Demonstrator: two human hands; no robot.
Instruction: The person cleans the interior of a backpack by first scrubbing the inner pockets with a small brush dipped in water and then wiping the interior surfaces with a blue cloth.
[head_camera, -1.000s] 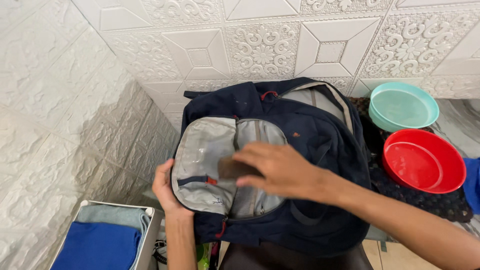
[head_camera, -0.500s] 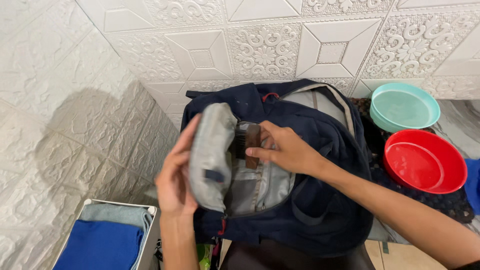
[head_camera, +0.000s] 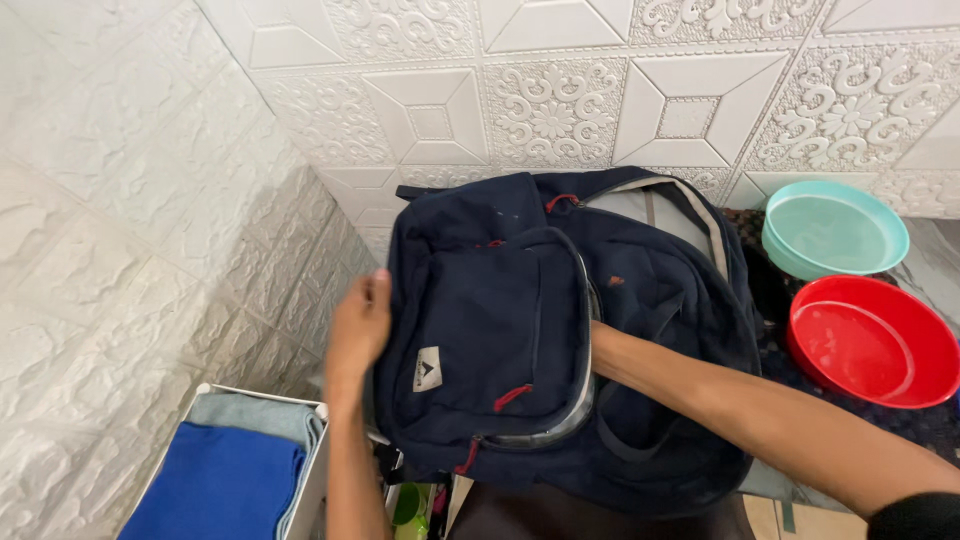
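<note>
A navy backpack (head_camera: 560, 340) with red zipper pulls lies against the embossed white wall (head_camera: 560, 110), its front pocket flap folded shut over the pocket. The left hand (head_camera: 358, 330) presses flat against the flap's left edge, fingers together and extended. The right hand is out of sight inside the pocket, only the forearm (head_camera: 740, 410) showing, so its fingers cannot be told. To the right sit a teal bowl (head_camera: 835, 232) and, nearer, a red bowl (head_camera: 872, 342). At near left, folded blue cloth (head_camera: 220, 485) fills a white bin.
</note>
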